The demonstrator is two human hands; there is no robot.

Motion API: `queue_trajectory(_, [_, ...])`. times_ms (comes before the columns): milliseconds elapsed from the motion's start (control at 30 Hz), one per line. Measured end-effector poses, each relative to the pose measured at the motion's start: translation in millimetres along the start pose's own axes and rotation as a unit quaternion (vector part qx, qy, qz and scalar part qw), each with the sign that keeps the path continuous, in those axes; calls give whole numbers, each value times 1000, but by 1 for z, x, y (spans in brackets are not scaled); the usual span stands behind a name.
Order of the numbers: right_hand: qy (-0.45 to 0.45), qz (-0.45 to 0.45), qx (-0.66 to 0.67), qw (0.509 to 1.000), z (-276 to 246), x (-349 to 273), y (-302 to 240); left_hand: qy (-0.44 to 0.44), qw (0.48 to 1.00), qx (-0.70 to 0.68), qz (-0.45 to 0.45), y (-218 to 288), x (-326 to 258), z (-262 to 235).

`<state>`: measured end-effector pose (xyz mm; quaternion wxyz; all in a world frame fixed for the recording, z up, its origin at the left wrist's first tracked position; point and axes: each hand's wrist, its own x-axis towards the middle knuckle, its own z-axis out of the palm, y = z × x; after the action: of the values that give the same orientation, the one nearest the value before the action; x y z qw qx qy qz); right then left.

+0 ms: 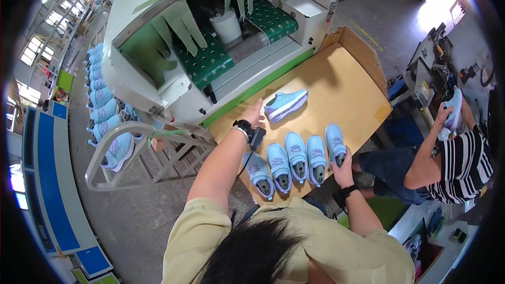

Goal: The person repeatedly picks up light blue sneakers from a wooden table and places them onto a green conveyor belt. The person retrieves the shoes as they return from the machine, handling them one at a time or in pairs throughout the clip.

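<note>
The left hand (256, 114) reaches forward over the table (347, 79), fingers spread and open, its fingertips just beside the heel end of a single light blue shoe (286, 104). That shoe lies on its side, apart from the others, near the edge of the white and green machine (158, 47). A dark band with a small device sits on the left wrist.

The right hand (342, 165) is closed around the heel of the rightmost shoe (335, 142) in a row of shoes (294, 160) standing along the near edge of the table. The row holds five light blue shoes side by side, toes pointing away from the person, each close to its neighbour.

The machine has a green belt (208, 63) dotted with holes and green strip curtains (179, 21) hanging over its opening. To the left, a white rack (113, 150) carries more light blue shoes in a column. At the right, another person in a striped shirt (465, 163) holds a light blue shoe up near a second machine.
</note>
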<state>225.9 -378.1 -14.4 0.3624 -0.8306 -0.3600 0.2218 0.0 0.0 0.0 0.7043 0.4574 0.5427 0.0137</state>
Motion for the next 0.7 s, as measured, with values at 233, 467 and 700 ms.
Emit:
queue_trajectory(233, [9, 15, 5, 1000, 2, 12, -7, 20, 999, -47, 13, 36, 41, 67])
queue_trajectory(467, [-44, 50, 120, 991, -16, 18, -18, -60, 964, -256, 40, 33, 51, 96])
queue_trajectory(700, [38, 94, 197, 975, 5, 4, -1, 146, 880, -208, 402, 99, -98, 57])
